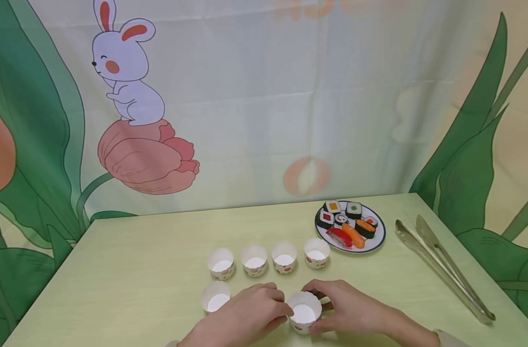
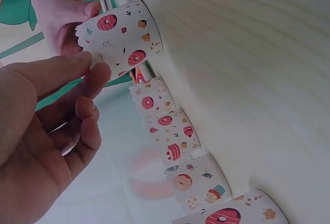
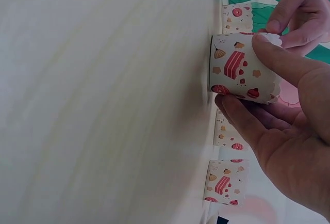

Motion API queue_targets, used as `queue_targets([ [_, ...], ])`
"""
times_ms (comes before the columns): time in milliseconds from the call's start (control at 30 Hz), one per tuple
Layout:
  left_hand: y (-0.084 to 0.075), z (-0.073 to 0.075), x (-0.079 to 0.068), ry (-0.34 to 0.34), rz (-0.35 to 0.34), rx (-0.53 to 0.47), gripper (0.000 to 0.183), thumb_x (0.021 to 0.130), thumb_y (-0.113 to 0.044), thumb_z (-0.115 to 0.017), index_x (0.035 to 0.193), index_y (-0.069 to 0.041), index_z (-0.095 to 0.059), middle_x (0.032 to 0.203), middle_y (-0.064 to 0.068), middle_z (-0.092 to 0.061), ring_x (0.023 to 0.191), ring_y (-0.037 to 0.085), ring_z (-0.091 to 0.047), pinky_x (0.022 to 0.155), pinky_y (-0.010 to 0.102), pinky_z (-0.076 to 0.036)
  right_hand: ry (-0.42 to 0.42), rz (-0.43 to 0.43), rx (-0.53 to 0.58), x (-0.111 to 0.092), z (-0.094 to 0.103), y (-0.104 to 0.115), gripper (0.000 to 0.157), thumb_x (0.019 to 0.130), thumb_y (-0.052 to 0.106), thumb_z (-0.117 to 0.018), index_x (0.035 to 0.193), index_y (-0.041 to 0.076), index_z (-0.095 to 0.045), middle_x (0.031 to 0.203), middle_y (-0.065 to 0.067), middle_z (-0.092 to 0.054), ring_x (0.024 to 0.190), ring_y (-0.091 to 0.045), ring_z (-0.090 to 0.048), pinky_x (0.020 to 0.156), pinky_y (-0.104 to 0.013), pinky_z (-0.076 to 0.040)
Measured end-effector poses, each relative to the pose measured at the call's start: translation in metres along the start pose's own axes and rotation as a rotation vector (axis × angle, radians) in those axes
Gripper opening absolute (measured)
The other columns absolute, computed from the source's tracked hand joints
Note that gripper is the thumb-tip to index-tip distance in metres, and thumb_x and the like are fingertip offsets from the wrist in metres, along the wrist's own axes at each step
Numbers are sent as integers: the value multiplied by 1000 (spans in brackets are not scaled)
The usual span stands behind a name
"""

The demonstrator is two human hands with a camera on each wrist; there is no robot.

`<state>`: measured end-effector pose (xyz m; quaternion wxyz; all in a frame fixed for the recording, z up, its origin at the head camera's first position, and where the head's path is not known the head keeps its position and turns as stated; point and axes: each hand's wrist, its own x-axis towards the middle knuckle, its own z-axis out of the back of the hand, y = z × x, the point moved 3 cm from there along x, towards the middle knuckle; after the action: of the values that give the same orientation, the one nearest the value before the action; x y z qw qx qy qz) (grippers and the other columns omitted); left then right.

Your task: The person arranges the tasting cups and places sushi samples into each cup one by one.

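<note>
One paper cup (image 1: 305, 314) is held by left hand (image 1: 251, 312) and right hand (image 1: 349, 305).

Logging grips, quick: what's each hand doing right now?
Left hand: closed, pinching the rim of the nearest paper cup.
Right hand: closed, holding that same cup by its side.

Held cup (image 1: 305, 312) matt paper; tongs (image 1: 446, 273) shiny metal; backdrop (image 1: 246, 96) creased cloth; plate (image 1: 370, 243) smooth.
</note>
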<state>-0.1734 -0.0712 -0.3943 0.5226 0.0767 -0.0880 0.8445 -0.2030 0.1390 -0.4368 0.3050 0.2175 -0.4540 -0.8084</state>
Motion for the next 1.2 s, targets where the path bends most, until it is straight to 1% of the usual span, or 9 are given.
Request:
queue_targets([
  [133,-1,1,0,-18,-30,23,10,89,-11,-79,84,-18,-75,69,-13,-53,69,4,-47,64,9,-30,5,-8,1,1,0,-1,51,82,16,-89,125,16,-62,119,2,-66,112,-18,-62,93,-23,-52],
  [233,-2,3,1,-18,-38,29,10,88,-11,-79,83,-19,-75,71,-14,-57,69,4,-47,64,9,-31,8,-17,2,2,0,-1,51,82,17,-89,125,16,-62,119,4,-66,113,-17,-62,93,-24,-52],
  [300,-2,4,2,-14,-36,26,11,89,-11,-79,83,-18,-74,72,-13,-58,70,4,-49,64,10,-32,11,-26,8,2,0,-1,51,83,17,-89,126,16,-61,118,5,-66,112,-16,-61,93,-24,-52],
  [400,-2,6,2,-17,-14,-7,10,90,-11,-78,83,-17,-75,72,-13,-59,71,3,-51,65,10,-35,14,-37,22,2,0,-1,52,83,17,-88,128,15,-61,118,5,-66,112,-15,-61,93,-26,-52],
  [567,-2,9,1,-32,0,-25,11,91,-11,-78,82,-16,-75,70,-12,-57,71,3,-50,66,10,-36,16,-35,32,2,0,-1,53,84,16,-88,129,14,-61,119,5,-66,113,-15,-61,93,-25,-53],
  [867,0,11,-2,-74,-15,-12,11,88,-8,-80,83,-16,-75,71,-12,-59,71,3,-51,67,9,-37,29,-43,25,2,1,0,53,83,17,-88,129,14,-60,118,8,-65,112,-12,-62,92,-26,-54],
  [1100,2,17,-5,-90,-18,-18,12,87,-5,-81,83,-16,-76,71,-12,-58,71,3,-50,67,9,-38,27,-35,12,2,2,1,51,83,18,-88,126,15,-60,118,7,-65,113,-13,-62,92,-25,-53],
  [1200,2,20,-7,-103,-32,-13,14,85,-4,-81,82,-16,-75,71,-11,-57,71,4,-50,67,9,-37,23,-22,-6,2,3,1,49,84,19,-88,125,15,-61,117,7,-65,112,-13,-62,91,-25,-54],
])
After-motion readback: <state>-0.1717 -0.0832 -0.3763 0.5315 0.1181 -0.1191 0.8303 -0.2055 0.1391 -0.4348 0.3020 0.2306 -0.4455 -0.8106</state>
